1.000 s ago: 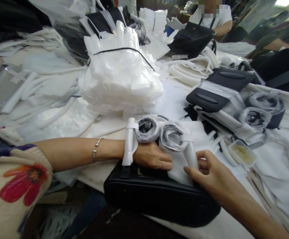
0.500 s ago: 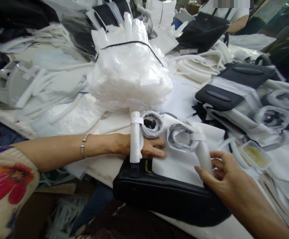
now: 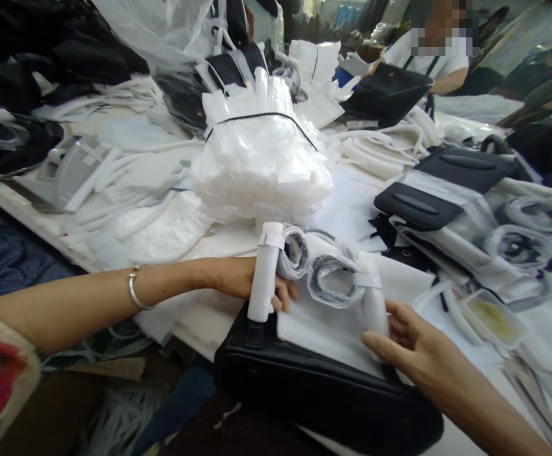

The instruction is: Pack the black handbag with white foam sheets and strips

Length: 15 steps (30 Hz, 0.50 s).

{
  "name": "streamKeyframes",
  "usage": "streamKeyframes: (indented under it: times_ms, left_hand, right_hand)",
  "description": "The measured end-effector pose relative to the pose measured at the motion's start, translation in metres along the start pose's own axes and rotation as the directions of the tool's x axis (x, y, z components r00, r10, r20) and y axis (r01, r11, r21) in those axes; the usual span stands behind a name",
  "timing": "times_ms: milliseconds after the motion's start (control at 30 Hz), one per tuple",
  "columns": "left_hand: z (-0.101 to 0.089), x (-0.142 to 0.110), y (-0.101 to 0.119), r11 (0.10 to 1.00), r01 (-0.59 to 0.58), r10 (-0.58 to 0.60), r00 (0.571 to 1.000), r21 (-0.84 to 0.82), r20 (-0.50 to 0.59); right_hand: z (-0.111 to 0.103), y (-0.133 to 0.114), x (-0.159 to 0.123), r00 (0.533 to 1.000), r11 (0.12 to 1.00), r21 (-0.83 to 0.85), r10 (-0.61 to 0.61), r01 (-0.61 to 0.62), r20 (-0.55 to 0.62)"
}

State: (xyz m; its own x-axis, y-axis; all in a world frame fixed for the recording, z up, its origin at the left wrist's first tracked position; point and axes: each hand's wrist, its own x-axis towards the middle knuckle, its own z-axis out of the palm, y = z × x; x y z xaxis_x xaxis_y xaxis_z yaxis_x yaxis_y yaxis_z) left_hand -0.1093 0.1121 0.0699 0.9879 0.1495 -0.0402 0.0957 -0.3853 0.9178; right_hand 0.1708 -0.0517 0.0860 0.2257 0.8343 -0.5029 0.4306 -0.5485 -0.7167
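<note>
A black handbag (image 3: 323, 392) lies at the table's near edge, with a white paper sheet (image 3: 323, 329) over its upper side. White-wrapped handles (image 3: 263, 278) stand up from it, and coiled wrapped straps (image 3: 335, 278) sit between them. My left hand (image 3: 242, 278) reaches behind the left wrapped handle, which hides part of it. Its bent fingers show apart, just over the sheet's left edge. On the right, my right hand (image 3: 411, 345) has its thumb and fingers around the lower part of the right wrapped handle (image 3: 374, 307).
Beyond the bag rises a strapped bundle of white plastic wrapping (image 3: 261, 164). Dark wrapped bags (image 3: 418, 202) lie at right, near a clear tub (image 3: 494, 318). A grey tape dispenser (image 3: 73, 171) stands at left. Across the table a person (image 3: 447, 69) is beside a black bag (image 3: 390, 92).
My left hand's fingers have drawn back left and bent more. The left wrapped handle leans more. My right hand has shifted slightly left and down with the right handle. The view has tilted up.
</note>
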Motion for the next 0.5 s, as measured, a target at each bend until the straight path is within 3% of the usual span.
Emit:
streamKeyframes:
  times_ms: [33,100,200,267,333,500]
  left_hand:
    - [0.0,-0.001,0.002,0.99,0.05,-0.044,0.998,-0.133,0.049]
    - [0.005,-0.002,0.003,0.92,0.179,-0.205,0.978,-0.348,-0.04]
    - [0.02,0.004,-0.003,0.781,0.229,-0.45,0.851,-0.581,-0.271]
    - [0.029,0.013,-0.011,0.763,0.201,-0.506,0.778,-0.615,-0.373]
    - [0.032,0.023,-0.018,0.769,0.196,-0.51,0.762,-0.608,-0.399]
    - [0.03,0.037,-0.016,0.768,0.232,-0.514,0.78,-0.597,-0.358]
  right_hand:
    - [-0.004,-0.003,0.004,0.999,0.997,0.074,-0.014,0.01,0.05]
    - [-0.009,-0.011,0.013,0.996,0.986,0.164,-0.009,-0.005,0.089]
    - [-0.01,-0.025,0.023,0.999,0.984,0.175,-0.021,0.012,0.048]
    - [-0.004,-0.031,0.025,0.998,0.983,0.175,-0.063,0.061,0.005]
    - [0.004,-0.033,0.026,0.996,0.978,0.186,-0.09,0.091,-0.014]
    - [0.02,-0.029,0.024,0.996,0.959,0.268,-0.088,0.092,-0.028]
